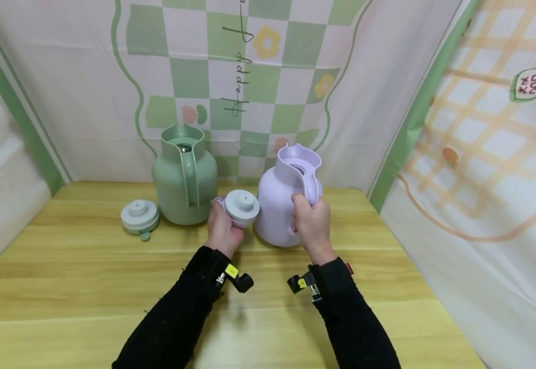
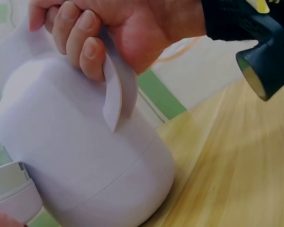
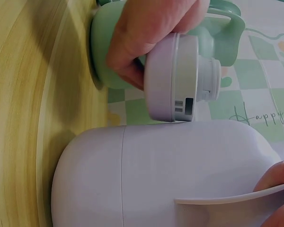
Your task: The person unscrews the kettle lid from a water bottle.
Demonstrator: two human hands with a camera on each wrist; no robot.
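My left hand [image 1: 223, 231] holds a lilac and grey jug lid [image 1: 241, 207], its stepped plug side facing up. Just right of it a lilac thermos jug [image 1: 272, 210] stands on the table, its spouted mouth uncovered. The right hand [image 1: 314, 225] grips the jug's handle, fingers wrapped round it, as the left wrist view also shows of the handle [image 2: 114, 94]. In the right wrist view the lid [image 3: 184, 78] is held close beside the jug's body [image 3: 156, 161], with part of the left hand hidden behind the lid.
A green thermos jug [image 1: 171, 182] with an uncovered mouth stands at the back left. Next to it a grey and green lid [image 1: 140, 218] lies plug side up on the wooden table [image 1: 87, 287]. A checked cloth [image 1: 231, 46] hangs behind the jugs.
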